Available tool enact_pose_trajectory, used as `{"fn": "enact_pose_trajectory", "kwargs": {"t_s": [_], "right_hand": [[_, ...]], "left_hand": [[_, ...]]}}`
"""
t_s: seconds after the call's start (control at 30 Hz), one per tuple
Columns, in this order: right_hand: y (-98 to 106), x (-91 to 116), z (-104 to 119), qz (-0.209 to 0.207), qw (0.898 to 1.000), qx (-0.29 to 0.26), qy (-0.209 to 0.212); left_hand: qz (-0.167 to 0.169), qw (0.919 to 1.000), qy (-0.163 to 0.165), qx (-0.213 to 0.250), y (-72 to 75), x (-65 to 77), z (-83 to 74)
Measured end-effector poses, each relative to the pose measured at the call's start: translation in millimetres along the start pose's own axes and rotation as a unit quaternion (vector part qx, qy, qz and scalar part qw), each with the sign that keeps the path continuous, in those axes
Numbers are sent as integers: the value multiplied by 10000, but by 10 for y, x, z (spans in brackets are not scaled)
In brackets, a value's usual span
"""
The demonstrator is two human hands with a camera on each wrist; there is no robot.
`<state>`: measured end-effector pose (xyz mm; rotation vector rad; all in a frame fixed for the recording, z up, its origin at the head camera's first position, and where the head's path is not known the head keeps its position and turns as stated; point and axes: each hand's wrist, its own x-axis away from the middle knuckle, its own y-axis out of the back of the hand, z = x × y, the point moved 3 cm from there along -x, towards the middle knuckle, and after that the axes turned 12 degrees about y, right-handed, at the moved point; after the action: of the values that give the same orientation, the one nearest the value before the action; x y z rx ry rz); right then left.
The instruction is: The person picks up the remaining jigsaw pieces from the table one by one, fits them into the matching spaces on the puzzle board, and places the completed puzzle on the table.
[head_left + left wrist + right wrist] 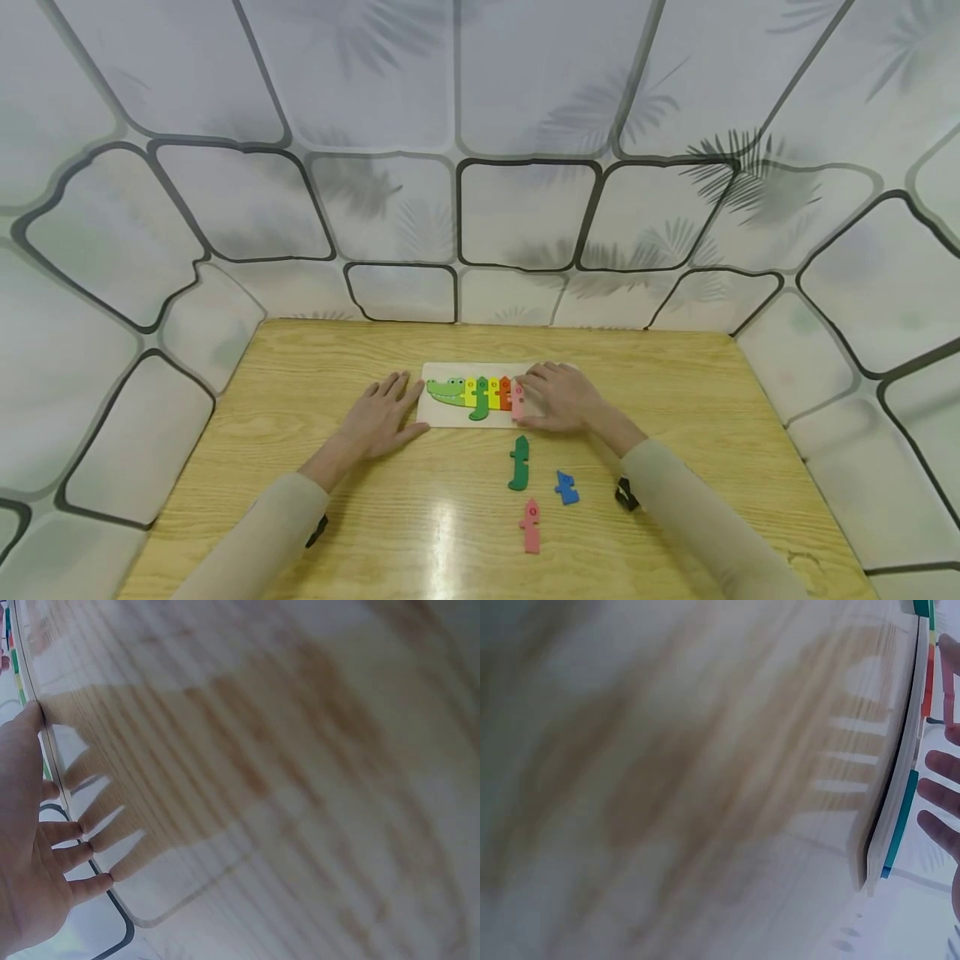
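Observation:
A pale puzzle board (pixel 444 417) lies on the table with a crocodile puzzle (pixel 447 392) partly laid out: green head, then yellow, green, yellow and red pieces. At the red end, my right hand (pixel 558 398) pinches a pink puzzle piece (pixel 517 402) lengthwise between thumb and index finger. In the right wrist view the same pink piece (pixel 948 690) spans these two fingertips; the other fingers are spread. My left hand (pixel 377 417) rests on the table at the board's left end, fingers spread. Its thumb meets the board's edge in the left wrist view.
Nearer me on the wooden table (pixel 375 517) lie a dark green piece (pixel 520 463), a blue piece (pixel 567 488) and another pink piece (pixel 531 527). A patterned curtain-like wall (pixel 525 217) stands behind the table and along both sides.

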<state>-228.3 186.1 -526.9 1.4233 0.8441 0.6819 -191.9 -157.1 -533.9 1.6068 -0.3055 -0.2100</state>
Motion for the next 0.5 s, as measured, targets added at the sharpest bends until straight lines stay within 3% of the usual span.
{"fn": "enact_pose_trajectory", "kwargs": {"t_s": [0.5], "right_hand": [[-30, -27, -86, 98, 9991, -357, -221]], "left_hand": [[-26, 10000, -22, -36, -17, -8, 9]]}}
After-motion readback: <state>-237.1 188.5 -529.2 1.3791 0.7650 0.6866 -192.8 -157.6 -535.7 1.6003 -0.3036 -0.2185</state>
